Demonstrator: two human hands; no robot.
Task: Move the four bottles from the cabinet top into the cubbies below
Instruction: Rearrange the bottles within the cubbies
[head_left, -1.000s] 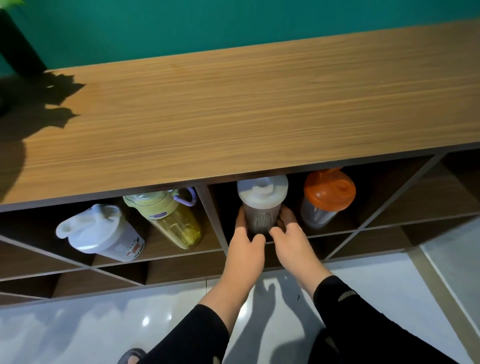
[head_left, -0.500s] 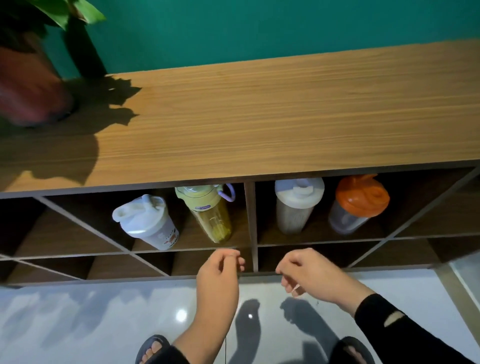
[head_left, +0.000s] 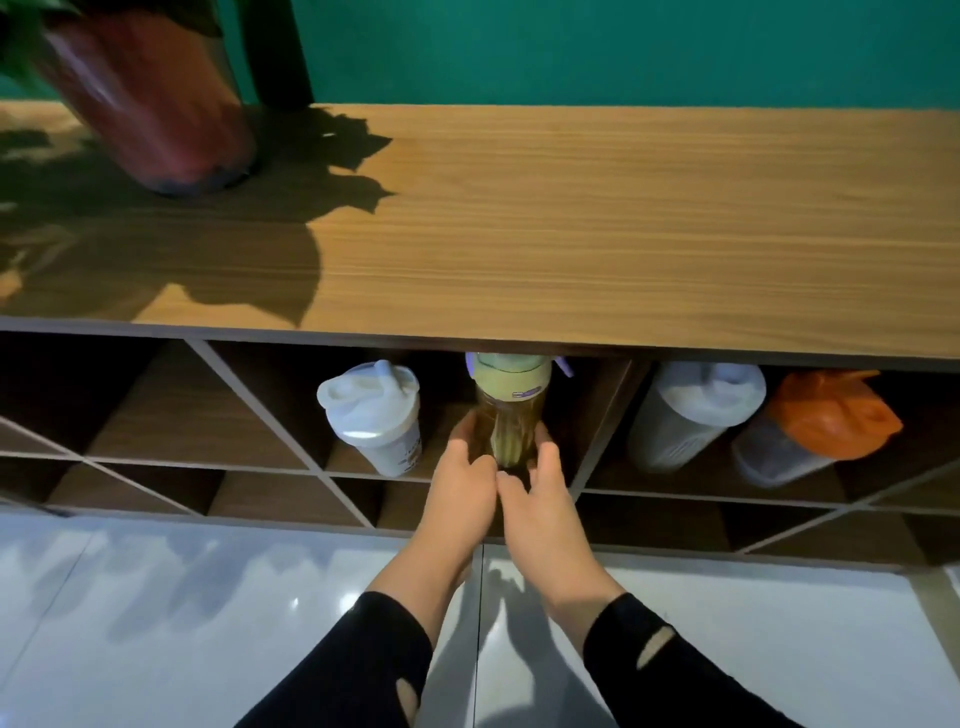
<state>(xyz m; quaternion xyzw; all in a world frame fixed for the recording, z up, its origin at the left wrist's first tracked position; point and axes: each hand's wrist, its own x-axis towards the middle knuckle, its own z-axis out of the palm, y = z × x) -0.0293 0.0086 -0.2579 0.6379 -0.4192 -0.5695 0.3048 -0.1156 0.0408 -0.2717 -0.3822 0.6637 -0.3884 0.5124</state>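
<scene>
A wood-grain cabinet top (head_left: 597, 218) runs along a teal wall (head_left: 623, 47), bare except for a blurred reddish plant pot (head_left: 150, 98) at its left rear corner, whose leaf shadows spread across the left end. Below its front edge is a row of cubbies (head_left: 223, 410) split by upright and slanted panels, standing on a glossy white tiled floor (head_left: 156, 613).

Both hands reach into the cubby just left of the central upright. The left hand (head_left: 460, 493) and right hand (head_left: 545, 514), in black sleeves, flank the yellow bottle (head_left: 511, 415); the fingers of each are curved around its lower body from either side, closed against it.

The yellow bottle stands upright near the right side of that cubby, with a translucent amber-yellow body, a pale yellow lid and a lilac loop partly hidden under the cabinet top's edge. Just beside it on the left sits a white shaker bottle (head_left: 374, 415) with a flip spout. In the next cubby to the right are a grey-lidded shaker bottle (head_left: 685, 415) and, at its right, an orange-lidded shaker bottle (head_left: 810, 431), both leaning.
</scene>
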